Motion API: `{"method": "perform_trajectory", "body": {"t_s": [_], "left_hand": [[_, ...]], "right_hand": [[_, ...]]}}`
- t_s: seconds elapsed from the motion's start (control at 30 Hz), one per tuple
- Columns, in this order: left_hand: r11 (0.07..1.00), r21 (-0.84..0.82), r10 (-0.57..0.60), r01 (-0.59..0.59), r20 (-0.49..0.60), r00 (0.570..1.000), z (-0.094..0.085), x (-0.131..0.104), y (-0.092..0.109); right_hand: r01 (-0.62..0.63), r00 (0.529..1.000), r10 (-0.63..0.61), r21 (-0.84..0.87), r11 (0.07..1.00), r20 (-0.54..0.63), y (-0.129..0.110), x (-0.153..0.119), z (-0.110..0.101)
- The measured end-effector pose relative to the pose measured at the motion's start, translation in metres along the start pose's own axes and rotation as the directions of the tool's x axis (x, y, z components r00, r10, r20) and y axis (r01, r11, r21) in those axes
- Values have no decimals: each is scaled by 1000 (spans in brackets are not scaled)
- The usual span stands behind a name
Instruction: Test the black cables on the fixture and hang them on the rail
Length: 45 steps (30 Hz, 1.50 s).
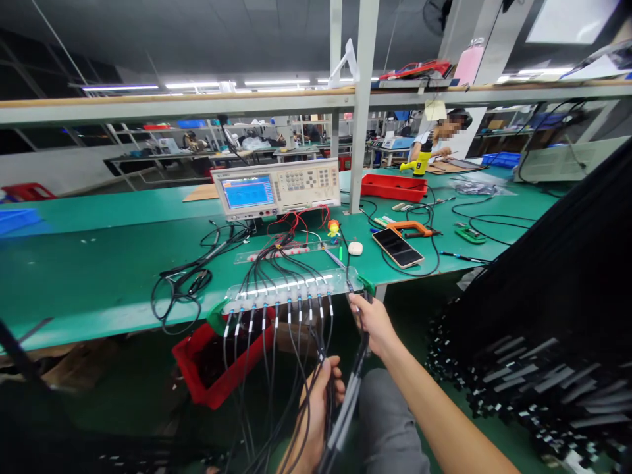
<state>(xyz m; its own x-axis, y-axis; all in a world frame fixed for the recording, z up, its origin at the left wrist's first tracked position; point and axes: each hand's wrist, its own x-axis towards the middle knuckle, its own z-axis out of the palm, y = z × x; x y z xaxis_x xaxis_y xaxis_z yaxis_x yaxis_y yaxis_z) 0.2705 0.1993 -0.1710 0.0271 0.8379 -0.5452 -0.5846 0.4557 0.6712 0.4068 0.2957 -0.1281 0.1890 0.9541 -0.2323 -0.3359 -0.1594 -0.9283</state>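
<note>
My left hand [320,388] is closed around a bunch of black cables [318,342] below the table's front edge. Close by on the right, my right hand [376,321] pinches a black cable [349,284] by the right end of a clear plastic strip [291,284]. More dark and grey cables hang under that hand. Along the strip, a row of cables with blue and white ends is plugged in, and their lengths hang down in front. Thin black leads run from the strip back to a bench meter [303,186] with a lit blue screen.
A red bin [210,392] sits under the edge. On the green table [118,263] lie coiled cables [182,283], a phone [397,248], a white case [355,248] and an orange tool [412,228]. A thick curtain of black cables [557,276] hangs at right. Someone sits farther back.
</note>
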Motion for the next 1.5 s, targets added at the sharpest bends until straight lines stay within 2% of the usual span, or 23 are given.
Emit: {"method": "perform_trajectory", "body": {"t_s": [0.17,0.3,0.5,0.83,1.17,1.27,1.33,1.5], "left_hand": [[1000,-29,10,-10,6,1000,0,1,0],[999,-18,-28,29,21,999,-1,1,-2],[994,102,23,-31,72,997,-4,0,-2],[974,219,40,-64,111,993,-2,0,-3],[962,255,72,-100,118,990,-3,-4,0],[962,253,71,-97,109,991,-4,-3,-1],[963,247,85,-105,90,992,-6,-1,-2],[959,219,169,-179,64,984,-8,4,-6]], "right_hand": [[2,1000,-1,46,999,-22,-3,4,3],[-63,997,61,43,997,47,-2,5,-1],[-92,994,83,136,986,66,2,7,-6],[-106,992,96,120,987,85,-2,7,-6],[-123,991,118,77,989,66,-6,10,-2],[-107,992,103,54,993,71,-9,4,-1],[-108,988,105,16,994,114,-8,-5,-2],[-200,954,227,-149,969,198,11,-32,-12]]}}
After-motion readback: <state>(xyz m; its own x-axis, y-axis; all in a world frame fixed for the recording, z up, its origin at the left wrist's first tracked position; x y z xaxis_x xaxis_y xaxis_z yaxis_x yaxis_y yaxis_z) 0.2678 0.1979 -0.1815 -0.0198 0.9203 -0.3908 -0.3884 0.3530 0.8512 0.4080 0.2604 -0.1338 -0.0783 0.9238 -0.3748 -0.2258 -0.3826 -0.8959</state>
